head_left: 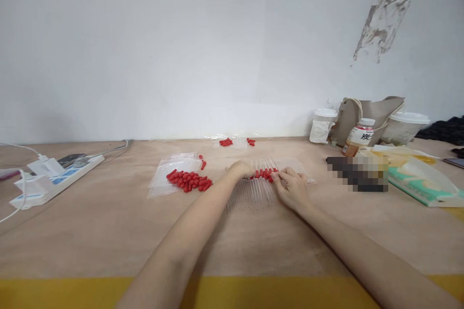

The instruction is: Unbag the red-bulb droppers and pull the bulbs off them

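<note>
A row of thin clear tubes (250, 198) lies on the table in front of me, pointing toward and away from me. Several red rubber bulbs (265, 173) sit in a band across the middle of the tubes. My right hand (293, 187) is at the band's right end, thumb and fingers pinched on a red bulb. At the left end lies my left hand (242, 170), its fingers mostly hidden from view. Left of my left forearm, a pile of loose red bulbs (188, 181) rests partly on clear plastic bags (157, 179).
Smaller groups of red bulbs (225, 142) lie near the wall on clear plastic. A white power strip (72, 174) with chargers stands at left. On the right are a drink bottle (358, 137), lidded cups (322, 125), a grey bag (375, 111) and a green tissue pack (416, 186).
</note>
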Available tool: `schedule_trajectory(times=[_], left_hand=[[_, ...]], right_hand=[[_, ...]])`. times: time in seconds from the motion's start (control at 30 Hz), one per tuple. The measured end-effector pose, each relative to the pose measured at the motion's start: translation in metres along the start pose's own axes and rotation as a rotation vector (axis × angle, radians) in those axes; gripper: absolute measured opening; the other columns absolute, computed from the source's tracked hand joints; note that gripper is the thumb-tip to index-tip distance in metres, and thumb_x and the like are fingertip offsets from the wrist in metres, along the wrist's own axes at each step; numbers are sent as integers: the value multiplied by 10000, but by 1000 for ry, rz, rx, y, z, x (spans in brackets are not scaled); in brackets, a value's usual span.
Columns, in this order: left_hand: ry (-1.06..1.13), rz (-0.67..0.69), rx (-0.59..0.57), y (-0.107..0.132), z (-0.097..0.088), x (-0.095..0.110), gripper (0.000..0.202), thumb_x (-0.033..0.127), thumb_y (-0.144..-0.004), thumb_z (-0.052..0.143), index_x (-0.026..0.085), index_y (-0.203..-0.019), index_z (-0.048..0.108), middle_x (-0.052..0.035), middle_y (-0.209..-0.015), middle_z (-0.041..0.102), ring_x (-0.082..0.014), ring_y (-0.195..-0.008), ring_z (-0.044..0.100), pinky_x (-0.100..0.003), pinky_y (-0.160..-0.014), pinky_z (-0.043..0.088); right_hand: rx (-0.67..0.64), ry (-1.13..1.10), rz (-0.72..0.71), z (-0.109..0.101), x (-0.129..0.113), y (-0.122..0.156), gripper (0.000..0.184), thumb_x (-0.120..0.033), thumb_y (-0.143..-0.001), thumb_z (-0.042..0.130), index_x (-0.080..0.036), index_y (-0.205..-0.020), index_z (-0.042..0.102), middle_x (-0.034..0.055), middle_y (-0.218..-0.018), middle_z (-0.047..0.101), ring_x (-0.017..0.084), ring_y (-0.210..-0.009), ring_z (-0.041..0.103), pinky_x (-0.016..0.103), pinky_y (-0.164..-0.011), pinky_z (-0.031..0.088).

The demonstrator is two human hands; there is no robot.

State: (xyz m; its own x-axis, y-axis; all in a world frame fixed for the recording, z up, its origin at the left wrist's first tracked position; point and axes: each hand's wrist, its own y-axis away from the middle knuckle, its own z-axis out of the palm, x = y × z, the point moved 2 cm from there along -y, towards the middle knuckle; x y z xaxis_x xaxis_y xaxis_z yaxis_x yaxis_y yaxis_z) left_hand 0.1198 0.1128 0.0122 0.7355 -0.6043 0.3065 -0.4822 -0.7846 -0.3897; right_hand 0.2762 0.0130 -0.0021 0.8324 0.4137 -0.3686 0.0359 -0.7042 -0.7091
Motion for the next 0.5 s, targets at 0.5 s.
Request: schedule_trajectory(times=[0.5], left_hand=[[-202, 156, 296, 150, -83, 4, 105, 281, -822, 488, 182, -790, 493, -8, -754, 595, -163, -762, 533, -376, -845, 279]], right_hand=[[-18, -140, -293, -6, -33, 12, 427, -393, -827, 439, -177, -1195, 440, 101, -1084, 535, 216, -1001, 473, 370, -854, 328]])
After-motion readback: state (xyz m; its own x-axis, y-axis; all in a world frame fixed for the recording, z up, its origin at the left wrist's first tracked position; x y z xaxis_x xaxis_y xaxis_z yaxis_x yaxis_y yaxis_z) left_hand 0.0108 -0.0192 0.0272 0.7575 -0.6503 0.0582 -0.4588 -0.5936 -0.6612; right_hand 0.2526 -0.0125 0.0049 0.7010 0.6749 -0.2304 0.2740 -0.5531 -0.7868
